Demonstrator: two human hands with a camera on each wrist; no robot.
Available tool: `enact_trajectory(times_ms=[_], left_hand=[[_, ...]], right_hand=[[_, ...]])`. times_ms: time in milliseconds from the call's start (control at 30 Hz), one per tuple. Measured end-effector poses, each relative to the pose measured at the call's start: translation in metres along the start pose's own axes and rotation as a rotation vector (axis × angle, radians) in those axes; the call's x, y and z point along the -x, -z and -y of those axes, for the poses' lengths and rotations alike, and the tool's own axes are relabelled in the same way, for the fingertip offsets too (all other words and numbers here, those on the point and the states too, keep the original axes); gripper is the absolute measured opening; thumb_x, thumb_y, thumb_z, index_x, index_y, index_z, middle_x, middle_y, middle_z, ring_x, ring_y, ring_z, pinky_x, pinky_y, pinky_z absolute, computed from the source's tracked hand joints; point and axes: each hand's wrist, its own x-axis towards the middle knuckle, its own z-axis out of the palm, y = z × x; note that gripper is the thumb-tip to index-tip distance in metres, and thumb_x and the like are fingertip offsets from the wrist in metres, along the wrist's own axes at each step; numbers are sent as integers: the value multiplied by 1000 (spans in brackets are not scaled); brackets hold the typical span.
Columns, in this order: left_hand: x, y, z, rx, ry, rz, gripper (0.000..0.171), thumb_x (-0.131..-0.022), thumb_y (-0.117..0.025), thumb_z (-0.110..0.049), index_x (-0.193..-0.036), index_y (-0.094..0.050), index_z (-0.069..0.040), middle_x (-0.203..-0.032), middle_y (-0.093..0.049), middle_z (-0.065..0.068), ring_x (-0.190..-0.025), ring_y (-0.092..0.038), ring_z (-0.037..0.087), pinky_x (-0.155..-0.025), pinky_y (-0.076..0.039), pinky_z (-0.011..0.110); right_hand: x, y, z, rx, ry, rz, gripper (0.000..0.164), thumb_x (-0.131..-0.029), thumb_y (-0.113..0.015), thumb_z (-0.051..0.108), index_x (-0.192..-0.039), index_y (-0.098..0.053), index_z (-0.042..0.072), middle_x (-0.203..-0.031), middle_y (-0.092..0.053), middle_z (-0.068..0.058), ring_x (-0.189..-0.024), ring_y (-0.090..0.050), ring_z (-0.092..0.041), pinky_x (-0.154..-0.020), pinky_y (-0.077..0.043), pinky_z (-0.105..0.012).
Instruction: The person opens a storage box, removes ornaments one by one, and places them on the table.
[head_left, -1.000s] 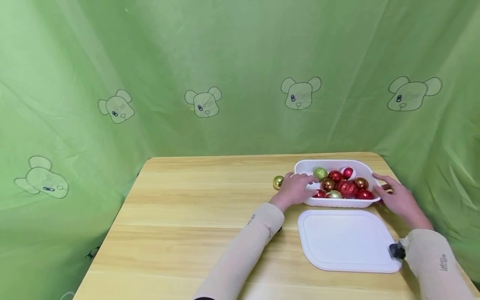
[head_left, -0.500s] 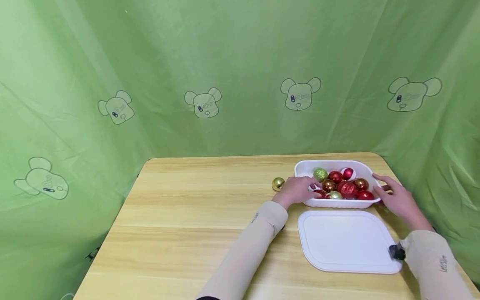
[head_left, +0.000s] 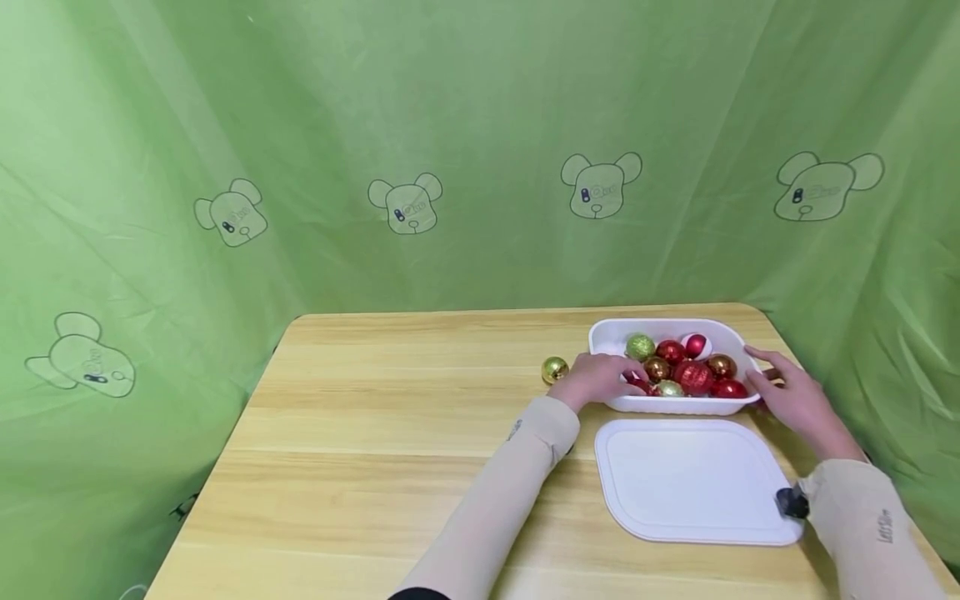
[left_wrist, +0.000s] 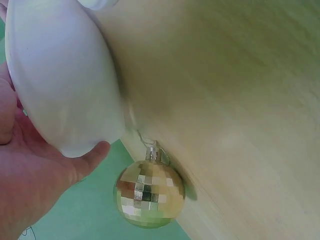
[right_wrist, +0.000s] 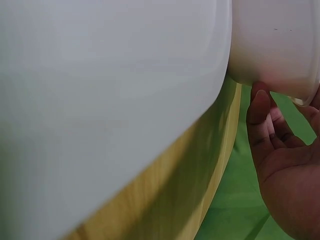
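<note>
A white plastic container (head_left: 678,405) holds several Christmas baubles (head_left: 693,377), red, green, gold and bronze. My left hand (head_left: 596,377) grips its left end, fingers over the rim and inside among the baubles, some of which they cover. In the left wrist view the thumb (left_wrist: 92,157) lies outside, against the wall. My right hand (head_left: 797,402) holds the opposite end, with fingertips at the rim and wall. Beside the left hand, a gold mirror-tiled bauble (head_left: 555,370) sits on the table, its cap and wire loop showing in the left wrist view (left_wrist: 150,194).
A white lid (head_left: 693,479) lies flat on the wooden table (head_left: 375,400), just in front of the container. My right forearm passes over the lid's right corner. Green curtains (head_left: 487,125) hang behind the table and at both sides.
My left hand has shifted slightly right and down, reaching farther into the container's left end. The gold bauble outside has rolled slightly left. The right hand and lid stay in place.
</note>
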Motion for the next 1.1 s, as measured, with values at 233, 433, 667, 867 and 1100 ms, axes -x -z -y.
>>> enact_trajectory(times_ms=[233,433,667,867,1100], left_hand=[[1,4,-4,20,-17,-18,29,-100,-66,-47,-127,-67,-38,-134,-66,-19,-124,-61,4,-107,-44,31],[0,2,-3,43,-31,-40,32,-99,-68,-44,-130,-68,-36,-138,-65,-16,-128,-59,5,-107,-47,31],[0,-2,0,76,-34,-76,34,-99,-68,-44,-132,-67,-35,-136,-65,-14,-127,-59,5,-108,-47,31],[1,-5,2,85,-38,-112,35,-99,-68,-44,-133,-66,-36,-132,-65,-13,-122,-60,4,-109,-46,31],[5,0,2,75,-51,-165,38,-99,-68,-43,-136,-65,-35,-136,-64,-12,-125,-60,6,-116,-43,41]], right_hand=[[1,1,2,-4,0,-5,60,-110,-46,36,-160,-32,7,-119,-60,-38,-66,-64,-13,-53,-56,-35],[1,1,-1,3,-11,-1,60,-110,-46,38,-161,-31,8,-118,-60,-36,-68,-63,-13,-54,-56,-34],[1,3,2,22,-10,7,60,-110,-47,37,-161,-32,8,-119,-60,-36,-67,-64,-14,-54,-57,-35],[1,2,1,21,-12,1,60,-110,-47,36,-160,-32,7,-118,-60,-35,-68,-64,-13,-55,-57,-34],[0,1,0,12,-2,-4,60,-110,-47,37,-160,-33,7,-117,-61,-34,-68,-64,-14,-54,-56,-34]])
